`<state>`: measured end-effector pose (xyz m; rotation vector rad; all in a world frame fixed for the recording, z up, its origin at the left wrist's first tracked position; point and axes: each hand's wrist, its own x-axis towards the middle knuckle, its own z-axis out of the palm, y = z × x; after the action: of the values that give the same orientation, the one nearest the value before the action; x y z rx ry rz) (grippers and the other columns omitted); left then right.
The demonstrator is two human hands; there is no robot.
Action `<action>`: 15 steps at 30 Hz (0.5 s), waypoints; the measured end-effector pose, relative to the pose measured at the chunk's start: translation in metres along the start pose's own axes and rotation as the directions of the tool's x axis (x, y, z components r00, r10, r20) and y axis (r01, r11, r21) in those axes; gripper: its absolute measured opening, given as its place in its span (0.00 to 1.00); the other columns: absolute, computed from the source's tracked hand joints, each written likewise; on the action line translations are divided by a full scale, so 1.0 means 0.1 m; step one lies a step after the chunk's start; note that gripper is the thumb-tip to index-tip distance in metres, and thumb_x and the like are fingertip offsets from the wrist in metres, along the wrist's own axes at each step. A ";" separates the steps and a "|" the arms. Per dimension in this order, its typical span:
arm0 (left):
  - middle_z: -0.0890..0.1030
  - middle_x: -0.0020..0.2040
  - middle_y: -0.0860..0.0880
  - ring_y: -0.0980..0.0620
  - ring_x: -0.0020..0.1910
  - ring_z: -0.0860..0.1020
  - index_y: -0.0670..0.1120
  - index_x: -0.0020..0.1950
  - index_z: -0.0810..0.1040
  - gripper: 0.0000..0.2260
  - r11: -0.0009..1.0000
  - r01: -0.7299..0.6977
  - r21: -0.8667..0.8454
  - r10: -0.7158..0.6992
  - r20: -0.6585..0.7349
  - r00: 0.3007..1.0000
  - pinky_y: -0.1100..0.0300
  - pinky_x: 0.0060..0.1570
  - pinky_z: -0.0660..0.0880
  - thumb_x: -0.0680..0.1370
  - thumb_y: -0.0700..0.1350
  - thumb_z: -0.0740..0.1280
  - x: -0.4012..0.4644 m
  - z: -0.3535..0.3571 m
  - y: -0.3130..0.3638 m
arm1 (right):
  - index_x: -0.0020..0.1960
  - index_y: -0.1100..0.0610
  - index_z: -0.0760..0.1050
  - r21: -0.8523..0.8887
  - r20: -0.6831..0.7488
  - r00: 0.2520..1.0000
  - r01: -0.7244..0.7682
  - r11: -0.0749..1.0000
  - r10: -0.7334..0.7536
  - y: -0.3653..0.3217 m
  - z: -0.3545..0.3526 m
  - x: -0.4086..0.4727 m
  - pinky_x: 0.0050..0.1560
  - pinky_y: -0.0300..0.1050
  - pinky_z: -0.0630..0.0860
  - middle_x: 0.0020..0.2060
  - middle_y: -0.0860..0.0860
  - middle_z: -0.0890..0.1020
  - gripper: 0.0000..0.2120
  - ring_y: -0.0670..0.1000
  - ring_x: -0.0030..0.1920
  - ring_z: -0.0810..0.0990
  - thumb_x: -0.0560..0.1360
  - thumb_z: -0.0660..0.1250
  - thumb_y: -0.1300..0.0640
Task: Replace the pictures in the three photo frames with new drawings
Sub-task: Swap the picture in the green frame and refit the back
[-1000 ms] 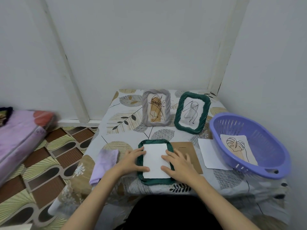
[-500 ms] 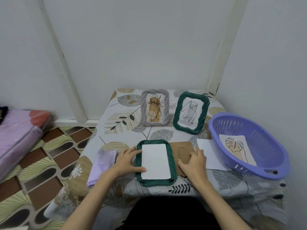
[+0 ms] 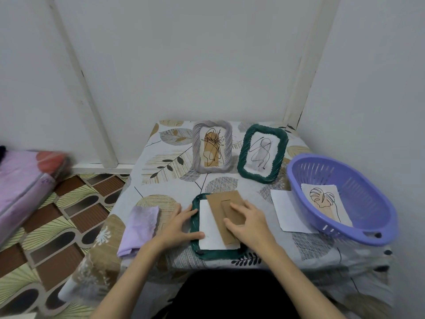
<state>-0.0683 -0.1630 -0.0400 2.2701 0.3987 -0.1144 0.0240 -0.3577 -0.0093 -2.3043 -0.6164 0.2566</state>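
A green frame (image 3: 207, 253) lies face down at the table's front edge with a white sheet (image 3: 210, 231) in its opening. A brown backing board (image 3: 220, 204) lies tilted across the sheet. My right hand (image 3: 249, 223) grips the board near its stand flap. My left hand (image 3: 180, 223) rests on the frame's left rim, thumb on the sheet. A grey frame (image 3: 212, 149) and a second green frame (image 3: 262, 154) stand at the back, each with a line drawing.
A purple basket (image 3: 345, 226) at the right holds a leaf drawing (image 3: 322, 200). A white paper (image 3: 284, 210) lies partly under its rim. A lilac cloth (image 3: 140, 226) lies left of the frame. Walls close the back and right; patterned floor lies left.
My right hand left the white sheet, took the brown board beside the frame and brought it left over the sheet. My left hand stayed on the frame's left rim.
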 end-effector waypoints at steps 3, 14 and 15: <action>0.54 0.76 0.53 0.52 0.76 0.41 0.49 0.73 0.61 0.32 0.999 0.005 -0.048 -0.005 -0.001 1.000 0.52 0.74 0.45 0.73 0.52 0.69 0.01 -0.04 -0.02 | 0.69 0.48 0.69 -0.083 0.036 0.999 -0.015 0.996 0.018 -0.08 0.15 -0.04 0.66 0.47 0.65 0.68 0.53 0.67 0.27 0.56 0.65 0.63 0.71 0.67 0.45; 0.65 0.72 0.47 0.47 0.75 0.55 0.49 0.71 0.65 0.38 1.000 -0.015 0.005 0.015 -0.019 1.000 0.51 0.73 0.55 0.65 0.58 0.74 0.02 -0.09 -0.05 | 0.69 0.49 0.68 -0.222 0.014 0.999 -0.038 0.974 0.042 -0.07 0.18 -0.02 0.63 0.48 0.66 0.67 0.53 0.69 0.28 0.55 0.60 0.63 0.71 0.64 0.43; 0.68 0.70 0.48 0.47 0.73 0.59 0.50 0.70 0.66 0.43 0.999 -0.023 0.022 0.024 -0.026 0.999 0.49 0.72 0.57 0.60 0.65 0.74 0.04 -0.09 -0.08 | 0.69 0.49 0.68 -0.221 0.015 0.999 -0.036 0.975 0.040 -0.08 0.18 -0.03 0.63 0.48 0.66 0.67 0.53 0.69 0.28 0.55 0.60 0.63 0.71 0.64 0.43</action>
<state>-0.0672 -0.1502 -0.0401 2.2991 0.3865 -0.0769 0.0118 -0.3431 -0.0164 -2.5321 -0.6381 0.2387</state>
